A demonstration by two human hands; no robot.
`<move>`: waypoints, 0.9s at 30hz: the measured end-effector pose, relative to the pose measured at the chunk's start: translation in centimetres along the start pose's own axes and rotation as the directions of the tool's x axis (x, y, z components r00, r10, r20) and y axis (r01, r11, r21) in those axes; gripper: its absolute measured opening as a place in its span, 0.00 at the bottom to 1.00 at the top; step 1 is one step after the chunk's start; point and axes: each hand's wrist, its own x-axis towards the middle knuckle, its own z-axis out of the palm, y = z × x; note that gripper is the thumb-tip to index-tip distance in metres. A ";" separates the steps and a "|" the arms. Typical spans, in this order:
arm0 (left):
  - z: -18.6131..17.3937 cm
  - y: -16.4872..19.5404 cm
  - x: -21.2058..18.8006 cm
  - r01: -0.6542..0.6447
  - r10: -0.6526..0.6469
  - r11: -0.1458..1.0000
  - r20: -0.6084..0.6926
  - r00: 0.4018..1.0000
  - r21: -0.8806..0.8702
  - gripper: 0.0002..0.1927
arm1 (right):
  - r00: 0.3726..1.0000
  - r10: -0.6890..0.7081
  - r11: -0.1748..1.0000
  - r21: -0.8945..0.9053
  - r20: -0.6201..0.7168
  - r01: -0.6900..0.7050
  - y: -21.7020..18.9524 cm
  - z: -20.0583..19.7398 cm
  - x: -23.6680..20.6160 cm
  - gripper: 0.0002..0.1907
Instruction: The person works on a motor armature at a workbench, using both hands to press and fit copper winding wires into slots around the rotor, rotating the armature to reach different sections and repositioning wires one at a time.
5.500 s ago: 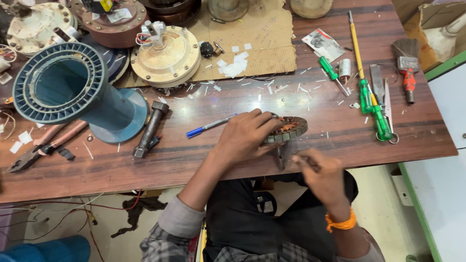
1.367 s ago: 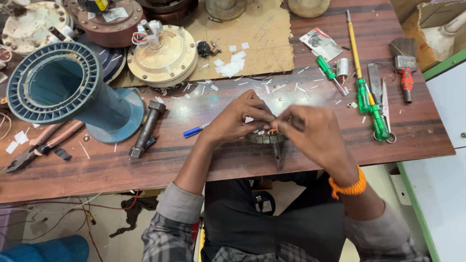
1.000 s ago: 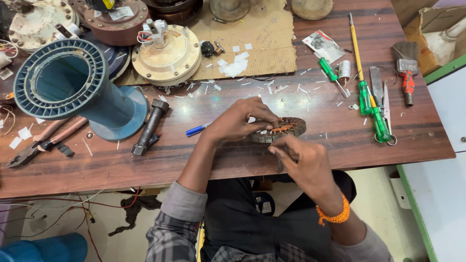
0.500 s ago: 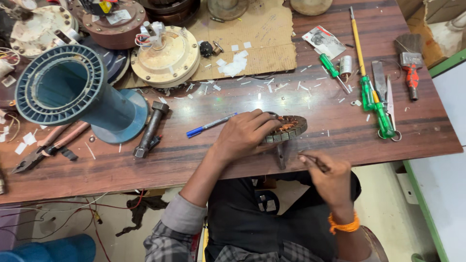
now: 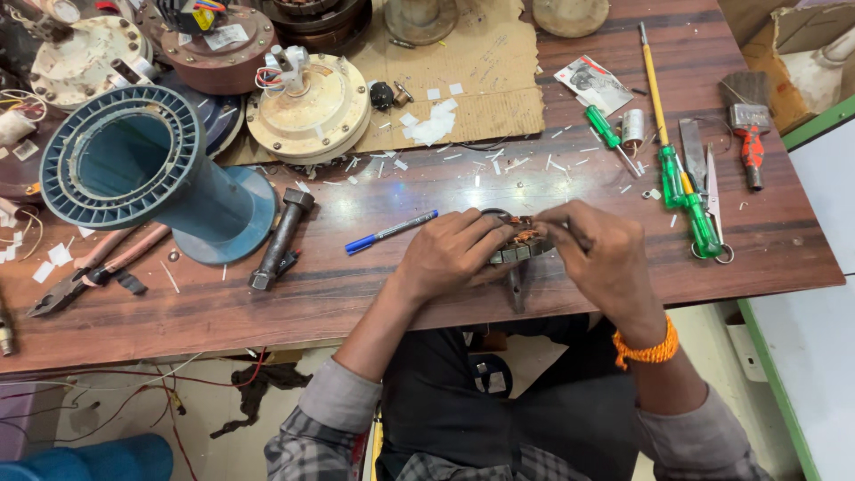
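**Wound motor core held at the front edge of the bench**

Item: small round motor core (image 5: 519, 247) with copper-coloured windings, at the front edge of the bench (image 5: 374, 294), roughly midway along it. It sits between the two hands and is largely covered by them.

Left hand (image 5: 450, 254): clasped on the core's left side, fingers curled over its top.

Right hand (image 5: 598, 258): closed on the core's right side, fingertips pinched at the windings; an orange band (image 5: 646, 349) circles the wrist.

Nearby: blue pen (image 5: 390, 232) just left of the left hand; dark bolt (image 5: 280, 239) further left; blue ribbed spool (image 5: 147, 169) toward the left end; pliers (image 5: 85, 278) near the front left corner; green-handled screwdrivers (image 5: 681, 178) toward the right end; cardboard sheet (image 5: 485, 85) along the back edge.
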 end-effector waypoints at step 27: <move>0.2 -4.2 0.8 0.404 -0.264 0.814 0.354 0.897 -0.417 0.12 | 0.910 0.204 0.979 -0.086 0.361 -0.185 -2.1 -0.1 0.9 0.12</move>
